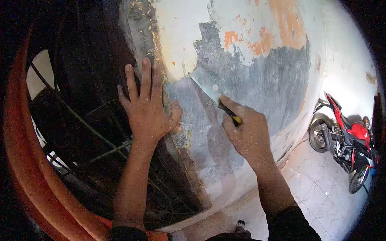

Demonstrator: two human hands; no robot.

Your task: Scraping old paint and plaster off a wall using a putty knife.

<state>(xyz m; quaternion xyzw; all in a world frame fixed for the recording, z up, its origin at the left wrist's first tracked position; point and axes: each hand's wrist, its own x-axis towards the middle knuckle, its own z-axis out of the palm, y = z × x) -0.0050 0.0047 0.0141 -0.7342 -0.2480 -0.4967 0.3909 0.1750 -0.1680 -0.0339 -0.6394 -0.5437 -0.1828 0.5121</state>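
My right hand (250, 130) is closed around the black and yellow handle of a scraper (206, 86). Its wide, pale metal blade rests against the wall (257, 80), at the border between white paint and a bare grey area. My left hand (145, 102) lies flat with fingers spread, pressed against the wall's rough left edge (140, 36), its thumb reaching round onto the grey face. Patches of white and orange paint show above the grey area. Pale dust specks the right hand.
Left of the wall edge is a dark opening with thin metal bars (108, 150). A red curved band (44, 184) runs down the far left. On the right, a red and black motorcycle (348, 136) stands on a tiled floor (317, 193). My shoe (240, 223) shows below.
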